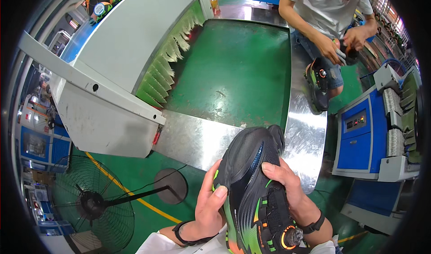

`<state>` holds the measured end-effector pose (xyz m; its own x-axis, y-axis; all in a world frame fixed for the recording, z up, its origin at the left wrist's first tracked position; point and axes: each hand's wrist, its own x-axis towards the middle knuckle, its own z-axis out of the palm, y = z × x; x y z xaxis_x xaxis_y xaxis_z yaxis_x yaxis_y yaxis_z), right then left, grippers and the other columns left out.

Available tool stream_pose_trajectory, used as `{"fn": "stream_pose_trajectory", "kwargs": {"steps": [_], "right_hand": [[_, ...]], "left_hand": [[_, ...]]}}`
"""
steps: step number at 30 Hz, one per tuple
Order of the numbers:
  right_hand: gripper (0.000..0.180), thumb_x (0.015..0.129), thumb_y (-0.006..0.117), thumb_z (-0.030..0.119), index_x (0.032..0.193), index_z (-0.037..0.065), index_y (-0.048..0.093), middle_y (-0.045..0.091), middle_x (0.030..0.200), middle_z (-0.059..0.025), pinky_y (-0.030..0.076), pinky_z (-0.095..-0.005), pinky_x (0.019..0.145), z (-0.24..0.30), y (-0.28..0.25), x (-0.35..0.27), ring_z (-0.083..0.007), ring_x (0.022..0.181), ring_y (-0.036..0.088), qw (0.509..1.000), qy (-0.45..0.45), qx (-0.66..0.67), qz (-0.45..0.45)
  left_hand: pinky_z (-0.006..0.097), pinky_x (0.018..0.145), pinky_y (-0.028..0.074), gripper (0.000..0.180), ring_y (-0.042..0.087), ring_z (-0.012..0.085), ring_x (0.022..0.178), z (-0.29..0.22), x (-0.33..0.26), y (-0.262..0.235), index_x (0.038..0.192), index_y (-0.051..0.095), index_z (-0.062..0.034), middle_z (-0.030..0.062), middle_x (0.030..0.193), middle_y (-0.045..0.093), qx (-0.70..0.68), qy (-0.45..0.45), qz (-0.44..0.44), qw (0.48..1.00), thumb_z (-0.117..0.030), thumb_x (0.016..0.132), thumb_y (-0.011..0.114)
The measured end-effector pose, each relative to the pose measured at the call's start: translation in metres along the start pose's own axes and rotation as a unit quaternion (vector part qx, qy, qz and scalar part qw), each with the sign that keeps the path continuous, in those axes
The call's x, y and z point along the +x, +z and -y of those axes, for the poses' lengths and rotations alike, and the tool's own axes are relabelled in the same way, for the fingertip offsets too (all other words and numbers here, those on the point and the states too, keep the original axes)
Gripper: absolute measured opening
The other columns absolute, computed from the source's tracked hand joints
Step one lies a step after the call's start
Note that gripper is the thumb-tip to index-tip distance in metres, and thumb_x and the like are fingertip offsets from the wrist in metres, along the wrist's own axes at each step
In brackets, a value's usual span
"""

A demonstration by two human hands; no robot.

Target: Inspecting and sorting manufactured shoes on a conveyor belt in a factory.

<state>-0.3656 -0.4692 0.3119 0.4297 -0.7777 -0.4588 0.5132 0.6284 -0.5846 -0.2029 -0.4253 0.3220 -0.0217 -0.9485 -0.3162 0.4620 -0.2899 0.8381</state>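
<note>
A black sneaker (244,177) with green and orange accents is held in front of me, toe pointing away. Near its ankle end sits a round lacing dial (291,237) ringed in orange. My left hand (210,204) closes on the shoe's left side, thumb on the upper near the toe. From the right, my right hand (287,182) grips it, thumb pressed on the forefoot. Another black shoe-like edge (277,136) shows just behind the toe; how it is held is hidden. The shoe is over the near edge of a metal ledge (197,135).
A green conveyor belt (233,70) runs ahead, framed by metal ledges. Left stands a grey machine housing with a fringed curtain (161,61); below it, a floor fan (92,204). Across, a co-worker (330,11) handles a shoe beside another sneaker (318,83). A blue machine (357,133) stands right.
</note>
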Motion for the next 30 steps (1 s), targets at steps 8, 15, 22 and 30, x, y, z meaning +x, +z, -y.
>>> {"fn": "stream_pose_trajectory", "kwargs": {"steps": [8, 15, 22, 30], "right_hand": [[0.047, 0.088, 0.062, 0.018, 0.127, -0.002, 0.046, 0.059, 0.109, -0.0076, 0.047, -0.0271, 0.086, 0.007, 0.007, -0.01, -0.0135, 0.097, 0.059, 1.0, -0.002, -0.019, 0.012], [0.053, 0.086, 0.063, 0.018, 0.13, -0.002, 0.044, 0.057, 0.109, -0.0068, 0.045, -0.0261, 0.086, 0.007, 0.014, -0.011, -0.0131, 0.097, 0.056, 0.999, -0.017, -0.029, 0.003], [0.056, 0.084, 0.065, 0.018, 0.131, -0.002, 0.042, 0.056, 0.11, -0.0068, 0.043, -0.0264, 0.087, 0.013, 0.02, -0.016, -0.0128, 0.098, 0.054, 0.997, -0.032, -0.067, 0.007], [0.059, 0.083, 0.065, 0.018, 0.131, -0.004, 0.04, 0.056, 0.108, -0.0066, 0.043, -0.0256, 0.084, 0.013, 0.021, -0.015, -0.0123, 0.095, 0.054, 0.997, -0.045, -0.059, 0.007]], "left_hand": [[0.042, 0.111, 0.031, 0.068, 0.041, 0.0287, 0.132, -0.001, -0.011, -0.001, 0.147, 0.015, 0.004, 0.0208, 0.144, 0.036, -0.098, -0.003, 0.028, 0.995, -0.015, 0.089, 0.047], [0.046, 0.109, 0.036, 0.079, 0.044, 0.032, 0.129, -0.004, -0.011, -0.005, 0.146, 0.019, 0.0017, 0.0222, 0.141, 0.038, -0.056, -0.013, 0.009, 0.998, -0.03, 0.085, 0.059], [0.044, 0.109, 0.035, 0.085, 0.043, 0.0295, 0.13, -0.007, -0.014, -0.01, 0.147, 0.02, 0.0031, 0.0208, 0.143, 0.038, -0.037, -0.012, 0.024, 0.999, -0.032, 0.083, 0.064], [0.036, 0.108, 0.035, 0.072, 0.047, 0.0254, 0.127, -0.042, 0.011, -0.046, 0.142, 0.021, 0.0172, 0.0252, 0.138, 0.044, 0.205, 0.103, 0.243, 0.942, -0.002, 0.083, 0.059]]}}
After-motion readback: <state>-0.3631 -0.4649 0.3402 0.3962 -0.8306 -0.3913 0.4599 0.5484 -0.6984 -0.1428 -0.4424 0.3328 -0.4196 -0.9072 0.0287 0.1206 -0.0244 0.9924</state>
